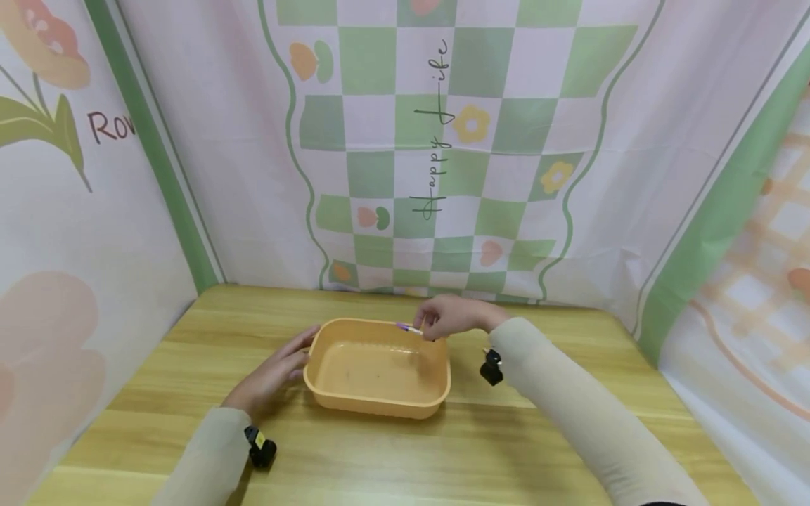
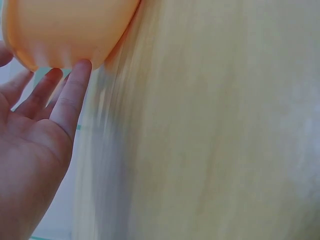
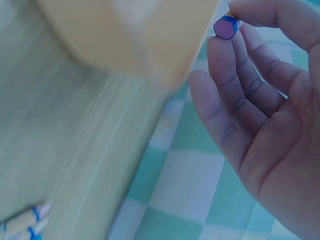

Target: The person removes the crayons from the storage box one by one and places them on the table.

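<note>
Right hand [image 1: 451,316] pinches a purple pen [image 1: 408,327] at its fingertips [image 3: 235,47], over the far rim of the orange tub [image 1: 378,400]; long axis runs leftward. Tub cavity lies just below. Left hand [image 1: 272,374] flat, fingers straight, touching the tub's left wall.

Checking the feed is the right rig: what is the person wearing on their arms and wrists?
Both arms wear long, plain pale beige sleeves, the left sleeve and the right sleeve. Each wrist carries a small black camera unit, the left one with a yellow mark, the right one. Both hands are bare, with no gloves.
</note>
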### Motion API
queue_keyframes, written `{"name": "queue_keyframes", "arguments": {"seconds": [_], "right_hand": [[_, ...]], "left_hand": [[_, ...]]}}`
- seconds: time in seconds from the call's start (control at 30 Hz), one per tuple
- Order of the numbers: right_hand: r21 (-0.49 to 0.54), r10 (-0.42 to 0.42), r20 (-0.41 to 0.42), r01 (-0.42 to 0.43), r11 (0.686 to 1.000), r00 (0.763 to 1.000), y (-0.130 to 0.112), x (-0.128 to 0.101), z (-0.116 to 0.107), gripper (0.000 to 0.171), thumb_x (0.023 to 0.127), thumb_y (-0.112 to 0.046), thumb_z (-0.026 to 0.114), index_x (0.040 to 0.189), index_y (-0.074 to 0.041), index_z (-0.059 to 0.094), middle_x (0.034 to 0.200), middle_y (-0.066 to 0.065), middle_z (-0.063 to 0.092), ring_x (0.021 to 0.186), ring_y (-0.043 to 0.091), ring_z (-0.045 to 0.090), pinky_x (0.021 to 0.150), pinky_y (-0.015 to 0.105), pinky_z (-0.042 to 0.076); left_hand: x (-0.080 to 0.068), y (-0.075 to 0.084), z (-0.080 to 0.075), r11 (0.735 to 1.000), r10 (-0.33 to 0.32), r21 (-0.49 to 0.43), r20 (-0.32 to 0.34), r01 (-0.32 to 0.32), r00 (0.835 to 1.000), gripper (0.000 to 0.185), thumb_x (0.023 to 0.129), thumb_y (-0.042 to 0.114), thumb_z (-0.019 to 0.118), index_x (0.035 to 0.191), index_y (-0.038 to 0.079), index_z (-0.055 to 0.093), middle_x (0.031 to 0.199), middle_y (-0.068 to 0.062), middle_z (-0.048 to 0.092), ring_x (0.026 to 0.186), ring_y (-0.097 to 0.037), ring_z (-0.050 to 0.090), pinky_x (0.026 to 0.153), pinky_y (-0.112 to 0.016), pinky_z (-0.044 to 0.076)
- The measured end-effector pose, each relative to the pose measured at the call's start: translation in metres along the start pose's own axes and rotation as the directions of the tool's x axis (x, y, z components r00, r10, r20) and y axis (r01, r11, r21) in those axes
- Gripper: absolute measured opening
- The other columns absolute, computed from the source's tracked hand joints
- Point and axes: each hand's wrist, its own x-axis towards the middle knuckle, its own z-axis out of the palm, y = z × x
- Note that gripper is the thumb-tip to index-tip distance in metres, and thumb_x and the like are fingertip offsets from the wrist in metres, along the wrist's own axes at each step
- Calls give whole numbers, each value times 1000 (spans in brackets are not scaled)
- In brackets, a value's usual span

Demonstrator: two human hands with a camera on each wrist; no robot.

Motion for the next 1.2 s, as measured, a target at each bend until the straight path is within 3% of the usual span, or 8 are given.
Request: {"name": "queue_keyframes", "arguments": {"seconds": [0.27, 0.7, 0.83, 0.97, 1.2], "right_hand": [[33, -8, -101, 11, 999, 995, 46, -53, -7, 25, 89, -11, 67, 113, -3, 67, 91, 2, 66, 84, 18, 61, 73, 32, 56], [145, 101, -236, -68, 987, 967, 122, -142, -7, 30, 93, -9, 65, 118, 8, 61, 95, 12, 67, 78, 19, 61, 68, 28, 54], [163, 148, -272, -106, 981, 951, 146, -159, -1, 28, 93, -6, 64, 117, 9, 62, 95, 13, 66, 74, 18, 57, 64, 30, 53], [166, 184, -290, -140, 976, 939, 168, -171, 6, 28, 92, -6, 65, 115, 10, 64, 98, 11, 67, 82, 19, 60, 70, 30, 56], [257, 277, -252, -211, 943, 927, 195, -182, 18, 32, 92, -9, 65, 116, 13, 62, 96, 8, 66, 83, 22, 61, 70, 32, 58]], "left_hand": [[0, 1, 0, 1000, -21, 9, -9, 21, 1000, 60, 106, 26, 48, 160, 27, 24, 160, -10, 29, 134, -34, 47, 112, -51, 38], [-1, 2, 0, 1000, -19, 23, -11, 20, 1000, 59, 106, 24, 47, 160, 27, 24, 161, -10, 28, 135, -33, 46, 112, -50, 38], [-2, 1, 0, 1000, -30, 7, -10, 30, 1000, 59, 106, 26, 48, 160, 28, 25, 162, -8, 27, 136, -33, 44, 113, -52, 35], [-1, -1, 0, 999, -42, 3, -5, 42, 999, 59, 106, 28, 48, 160, 29, 24, 162, -7, 26, 137, -33, 43, 114, -54, 33], [0, 0, -1, 1000, -22, 8, 0, 22, 1000, 59, 106, 25, 47, 160, 28, 24, 162, -8, 27, 139, -33, 41, 113, -51, 36]]}}
